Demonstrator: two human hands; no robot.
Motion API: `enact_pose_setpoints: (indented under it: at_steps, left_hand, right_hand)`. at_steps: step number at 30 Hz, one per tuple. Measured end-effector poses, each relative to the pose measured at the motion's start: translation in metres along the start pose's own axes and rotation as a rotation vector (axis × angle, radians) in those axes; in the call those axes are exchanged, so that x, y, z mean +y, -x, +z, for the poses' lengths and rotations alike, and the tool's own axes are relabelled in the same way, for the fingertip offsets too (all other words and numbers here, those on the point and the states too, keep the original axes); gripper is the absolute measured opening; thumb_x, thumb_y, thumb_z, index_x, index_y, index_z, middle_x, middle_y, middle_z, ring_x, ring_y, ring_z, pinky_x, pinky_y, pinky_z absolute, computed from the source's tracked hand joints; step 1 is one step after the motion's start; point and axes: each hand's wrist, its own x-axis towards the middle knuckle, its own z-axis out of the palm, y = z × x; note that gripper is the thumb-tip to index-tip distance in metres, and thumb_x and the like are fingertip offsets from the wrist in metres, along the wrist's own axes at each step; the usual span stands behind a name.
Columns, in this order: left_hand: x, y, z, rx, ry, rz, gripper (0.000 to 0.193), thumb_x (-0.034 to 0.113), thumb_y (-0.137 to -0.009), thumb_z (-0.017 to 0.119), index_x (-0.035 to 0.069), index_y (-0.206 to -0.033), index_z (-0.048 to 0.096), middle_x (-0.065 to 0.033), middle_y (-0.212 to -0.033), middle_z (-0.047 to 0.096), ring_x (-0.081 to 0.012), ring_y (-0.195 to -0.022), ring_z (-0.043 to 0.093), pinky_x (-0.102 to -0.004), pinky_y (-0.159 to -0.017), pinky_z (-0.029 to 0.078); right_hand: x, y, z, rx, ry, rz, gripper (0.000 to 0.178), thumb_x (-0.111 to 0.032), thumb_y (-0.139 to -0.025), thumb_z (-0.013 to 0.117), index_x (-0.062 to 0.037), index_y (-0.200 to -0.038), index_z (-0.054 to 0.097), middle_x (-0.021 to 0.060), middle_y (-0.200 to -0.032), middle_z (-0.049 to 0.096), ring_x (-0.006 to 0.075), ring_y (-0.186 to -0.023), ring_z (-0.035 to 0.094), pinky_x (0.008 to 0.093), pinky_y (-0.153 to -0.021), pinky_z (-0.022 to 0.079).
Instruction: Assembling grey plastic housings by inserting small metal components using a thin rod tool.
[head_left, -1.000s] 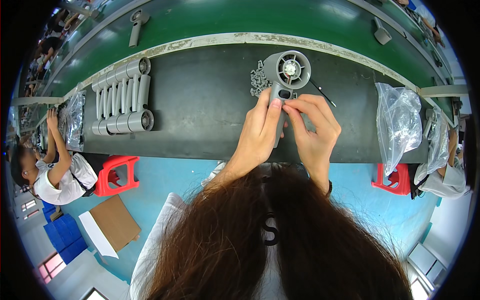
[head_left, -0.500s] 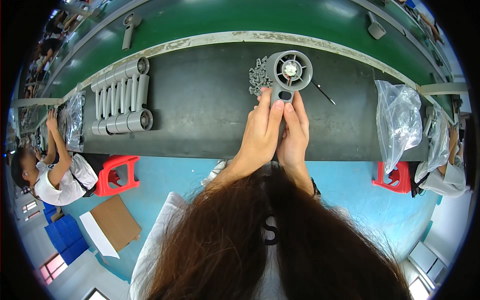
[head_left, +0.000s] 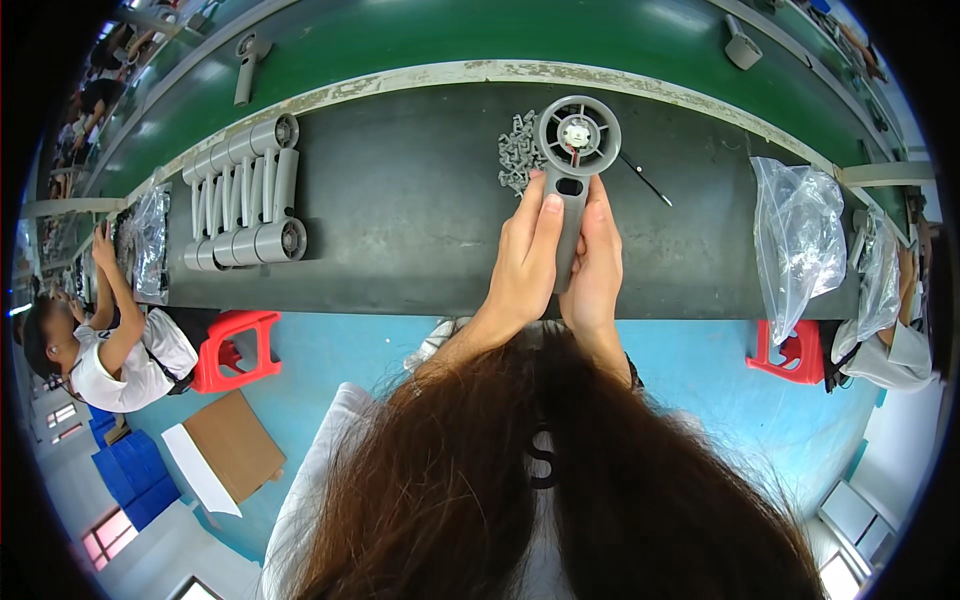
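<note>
Upright over the table, a grey handheld fan body [head_left: 571, 212] is held between my two hands. Its round head has spokes and a white hub with a bit of red wire, and an oval opening shows at the top of the handle. My left hand [head_left: 524, 250] is closed along the handle's left side, its thumb on the front below the opening. Along the right side, my right hand [head_left: 598, 262] is closed with its fingers up the edge. A pile of small grey clips [head_left: 519, 152] lies left of the fan head. Right of it rests a thin black pen-like tool [head_left: 647, 180].
Several grey fan bodies [head_left: 240, 243] lie in a row at the left. Clear plastic bags [head_left: 800, 235] are at the right. Beyond the pale rail [head_left: 490, 72], a green belt [head_left: 450, 35] carries grey parts. A person [head_left: 125, 350] sits far left, near a red stool [head_left: 237, 350].
The fan body has tipped and shifted slightly, baring more of its handle. My right thumb has slid off the front, down the handle. The grey parts on the green belt have moved left.
</note>
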Motion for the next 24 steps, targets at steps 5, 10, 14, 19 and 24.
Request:
enact_pose_setpoints:
  at_steps: [5, 10, 14, 19, 24]
  left_hand:
    - [0.004, 0.0, -0.001, -0.029, 0.135, -0.069, 0.04, 0.02, -0.097, 0.036, -0.005, -0.128, 0.04, -0.0112, -0.097, 0.061, -0.0158, -0.086, 0.055, -0.0289, -0.079, 0.043]
    - [0.006, -0.003, -0.005, -0.084, 0.169, -0.138, 0.04, 0.02, -0.097, 0.036, -0.003, -0.13, 0.039, -0.0086, -0.092, 0.059, -0.0136, -0.08, 0.054, -0.0268, -0.074, 0.044]
    - [0.001, -0.003, 0.0, -0.009, 0.139, -0.087, 0.038, 0.022, -0.096, 0.034, -0.002, -0.126, 0.041, -0.0069, -0.084, 0.059, -0.0138, -0.071, 0.053, -0.0274, -0.065, 0.044]
    - [0.012, 0.002, -0.012, -0.178, 0.093, -0.169, 0.038, 0.025, -0.095, 0.033, -0.002, -0.12, 0.041, -0.0129, -0.089, 0.062, -0.0225, -0.07, 0.058, -0.0335, -0.064, 0.046]
    - [0.023, 0.0, -0.011, -0.136, -0.179, -0.097, 0.045, 0.029, -0.096, 0.036, -0.001, -0.128, 0.028, -0.0187, -0.092, 0.063, -0.0278, -0.071, 0.062, -0.0358, -0.067, 0.047]
  right_hand:
    - [-0.003, 0.001, -0.006, -0.03, 0.05, 0.092, 0.06, -0.04, -0.1, 0.027, 0.0014, -0.142, 0.024, 0.0089, -0.13, 0.049, 0.0112, -0.112, 0.049, 0.0231, -0.094, 0.037]
    - [-0.003, -0.002, -0.004, -0.033, 0.026, 0.086, 0.06, -0.041, -0.099, 0.028, 0.0007, -0.143, 0.024, 0.0096, -0.132, 0.048, 0.0106, -0.113, 0.05, 0.0223, -0.093, 0.038]
    - [-0.005, -0.003, -0.006, -0.017, 0.064, 0.103, 0.059, -0.041, -0.099, 0.028, 0.0002, -0.142, 0.026, 0.0086, -0.13, 0.05, 0.0091, -0.108, 0.051, 0.0205, -0.087, 0.041]
    - [-0.022, -0.009, -0.005, -0.168, 0.11, 0.209, 0.041, -0.033, -0.095, 0.046, -0.0044, -0.124, 0.052, -0.0052, -0.081, 0.056, -0.0006, -0.061, 0.042, 0.0167, -0.047, 0.03]
    - [-0.013, -0.011, -0.022, -0.24, 0.172, 0.254, 0.027, -0.027, -0.093, 0.053, -0.0043, -0.106, 0.061, 0.0022, -0.096, 0.064, 0.0043, -0.073, 0.052, 0.0186, -0.056, 0.039]
